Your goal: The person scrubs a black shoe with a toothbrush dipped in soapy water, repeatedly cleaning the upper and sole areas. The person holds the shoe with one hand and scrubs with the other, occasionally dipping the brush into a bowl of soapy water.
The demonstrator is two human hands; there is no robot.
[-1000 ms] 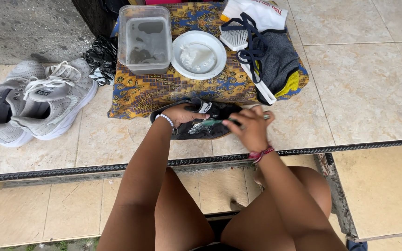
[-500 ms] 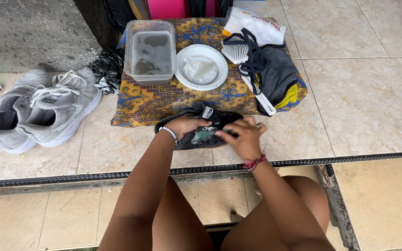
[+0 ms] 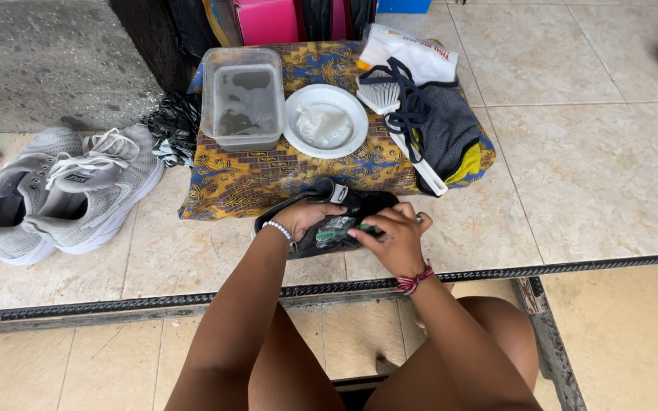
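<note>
**Both hands closed in on the black shoe**

The black shoe [image 3: 329, 213] lies on the tiled floor [image 3: 573, 175] at the patterned cloth's [image 3: 268, 179] front edge. Compared with 1 second ago, the shoe sits more upright. Left hand [image 3: 302, 218] clasps its side; right hand [image 3: 394, 240] pinches a small green item [image 3: 336, 226] against it. 2 grey sneakers [image 3: 70, 194] lie left.

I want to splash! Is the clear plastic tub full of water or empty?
Not empty: the clear tub holds murky grey water, its surface well below the rim. It stands upright on the patterned cloth.
</note>
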